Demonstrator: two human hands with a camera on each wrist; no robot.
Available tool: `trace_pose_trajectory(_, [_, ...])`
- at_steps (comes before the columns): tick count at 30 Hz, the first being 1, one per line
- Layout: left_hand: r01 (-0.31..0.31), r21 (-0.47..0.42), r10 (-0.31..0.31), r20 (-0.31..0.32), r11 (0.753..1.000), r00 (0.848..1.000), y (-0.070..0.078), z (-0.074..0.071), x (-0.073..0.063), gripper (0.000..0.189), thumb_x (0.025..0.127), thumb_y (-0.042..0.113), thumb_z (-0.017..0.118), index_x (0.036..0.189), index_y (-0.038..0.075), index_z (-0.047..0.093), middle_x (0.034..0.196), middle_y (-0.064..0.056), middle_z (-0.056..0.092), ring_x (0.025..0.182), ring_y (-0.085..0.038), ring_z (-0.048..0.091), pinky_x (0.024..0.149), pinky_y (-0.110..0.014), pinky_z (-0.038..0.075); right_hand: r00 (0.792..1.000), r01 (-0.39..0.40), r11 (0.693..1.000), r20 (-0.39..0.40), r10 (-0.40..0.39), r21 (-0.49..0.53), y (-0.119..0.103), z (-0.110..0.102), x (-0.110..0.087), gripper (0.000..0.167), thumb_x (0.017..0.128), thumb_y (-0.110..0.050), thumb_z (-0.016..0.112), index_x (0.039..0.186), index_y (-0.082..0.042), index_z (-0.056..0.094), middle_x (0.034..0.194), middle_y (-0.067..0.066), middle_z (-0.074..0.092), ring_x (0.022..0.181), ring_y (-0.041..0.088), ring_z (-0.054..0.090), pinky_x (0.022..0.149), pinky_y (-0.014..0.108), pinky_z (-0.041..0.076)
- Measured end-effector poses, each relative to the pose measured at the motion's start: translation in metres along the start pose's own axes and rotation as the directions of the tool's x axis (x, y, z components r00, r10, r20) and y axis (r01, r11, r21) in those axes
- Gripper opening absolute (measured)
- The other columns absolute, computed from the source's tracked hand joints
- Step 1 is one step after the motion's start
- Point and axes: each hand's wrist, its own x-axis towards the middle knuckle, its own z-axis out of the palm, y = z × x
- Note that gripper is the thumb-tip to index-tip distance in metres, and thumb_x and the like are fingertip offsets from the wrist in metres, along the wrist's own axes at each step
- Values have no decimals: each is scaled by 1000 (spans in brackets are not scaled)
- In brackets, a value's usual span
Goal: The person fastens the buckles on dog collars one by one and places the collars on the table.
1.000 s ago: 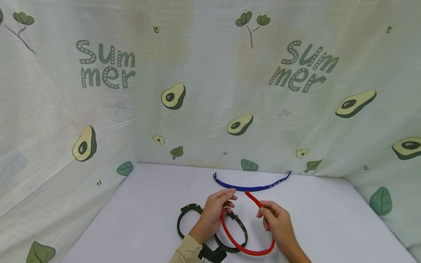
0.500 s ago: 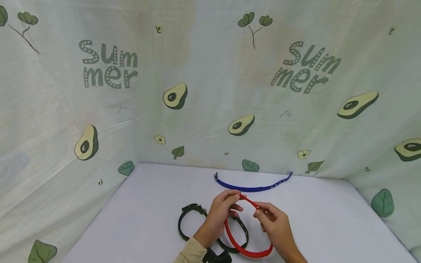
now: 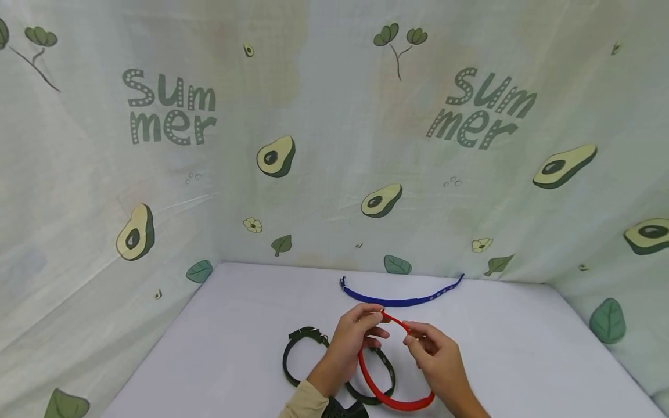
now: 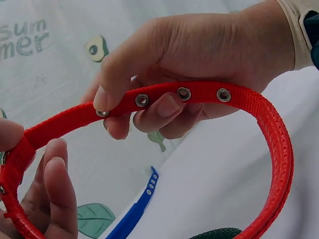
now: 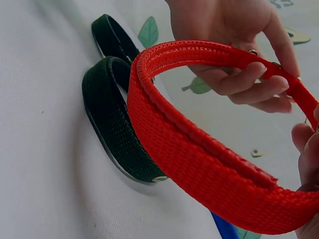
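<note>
A red pet collar [image 3: 389,400] hangs in a loop between my two hands. My left hand [image 3: 355,337] grips the buckle end; in the left wrist view its fingers [image 4: 60,194] show at the left edge, mostly covering the buckle. With thumb and fingers, my right hand [image 3: 439,354] pinches the strap, and the left wrist view shows a row of metal eyelets [image 4: 142,100] there. The strap's tip reaches the left fingers; whether it is threaded through the buckle I cannot tell. In the right wrist view the padded band [image 5: 189,164] curves close to the camera.
Two dark green collar loops [image 3: 286,360] lie on the white table [image 3: 219,348], partly behind my left hand. A blue collar [image 3: 397,302] is stretched out near the back. A printed cloth [image 3: 324,174] surrounds the table's far side.
The red collar's tip stood free between my hands a second ago and is now at the left fingers. My hands have come closer together. Over the last half second they barely moved.
</note>
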Motion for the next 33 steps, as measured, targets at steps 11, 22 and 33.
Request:
trace_pose_trajectory(11, [43,-46,-45,-28,998,999,-1,-2,0,30,94,19,69,120,4,69,100,-9,68,83,-15,65,71,-26,51,995,87,994,-36,-90,-61,1,3,-1,25,90,-2,73,109,-17,74,83,-1,63,53,13,47,44,24,40])
trace_pose_trajectory(22, [19,-28,-19,7,999,1000,-5,-2,2,32,93,20,72,119,3,69,99,-10,73,83,-18,71,77,-29,57,933,328,927,-93,-349,-184,7,6,-2,41,84,8,74,111,-23,73,81,-9,58,59,9,45,45,20,40])
trace_pose_trajectory(33, [5,-68,-4,10,998,1000,-9,4,2,33,96,28,69,115,1,69,105,-15,73,88,-20,71,85,-34,56,983,148,985,-95,-156,-90,5,6,-4,24,92,-1,70,111,-16,72,84,0,64,51,10,46,42,24,38])
